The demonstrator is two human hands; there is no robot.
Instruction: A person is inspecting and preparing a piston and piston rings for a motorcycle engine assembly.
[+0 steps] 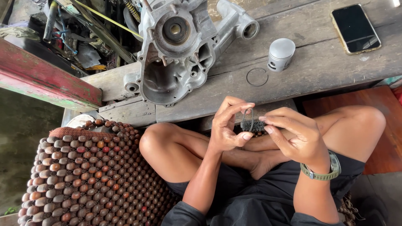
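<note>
Fingers of both hands meet over the person's crossed legs, just below the edge of the wooden bench (318,62). The left hand (228,125) and the right hand (295,136) share one small dark part (253,124), a short ribbed piece with a thin wire ring (248,114) standing up from it. The part's long axis runs roughly level, left to right, so that each hand takes one end: the right thumb and forefinger are pressed together on its right end, while the left thumb props it from below and the left fingers curl over the ring from above. Neither hand is nearer; the part sits between them, touching both. On the bench, well apart from the hands, lie a grey engine casing (176,50), a silver piston (280,53), a loose thin ring (257,77) beside it, and a phone (355,28).
</note>
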